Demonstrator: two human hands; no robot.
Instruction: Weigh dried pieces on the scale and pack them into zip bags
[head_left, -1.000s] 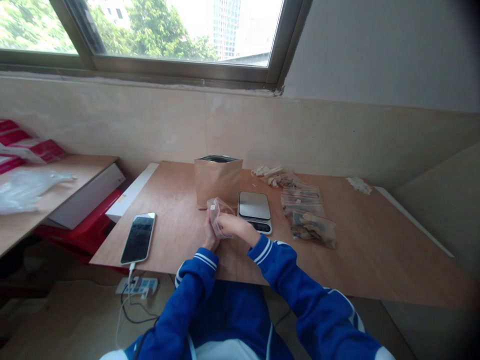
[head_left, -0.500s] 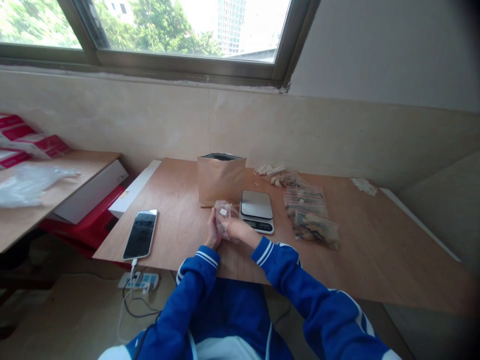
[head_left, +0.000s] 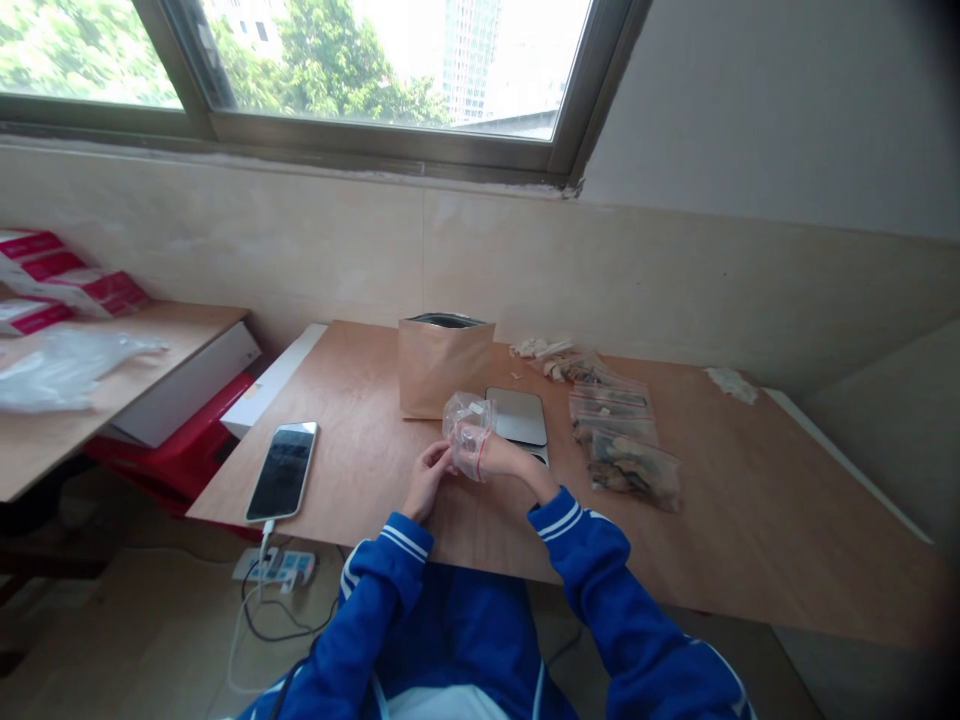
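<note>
A clear zip bag (head_left: pixel 466 408) with a red line along its mouth is puffed out between my hands, over the front part of the table. My left hand (head_left: pixel 430 475) pinches the bag's lower left edge between thumb and fingers. From the right, my right hand (head_left: pixel 499 455) reaches into the bag's mouth, its fingers seen through the plastic and apart. Just behind, a brown stand-up pouch (head_left: pixel 442 370) stands with its top open. A kitchen scale (head_left: pixel 517 412) with a bare metal plate sits beside the bag, its display partly hidden by my right hand.
Several filled zip bags (head_left: pixel 634 465) lie to the right of the scale, with pale dried pieces (head_left: pixel 541 347) behind them. A phone (head_left: pixel 283 472) on a charging cable lies at the left edge. White gloves (head_left: pixel 731 384) rest at the back right.
My right hand has pushed into the bag and moved slightly right, and the bag has widened. The left hand has shifted to its lower left edge. The view has tilted slightly.
</note>
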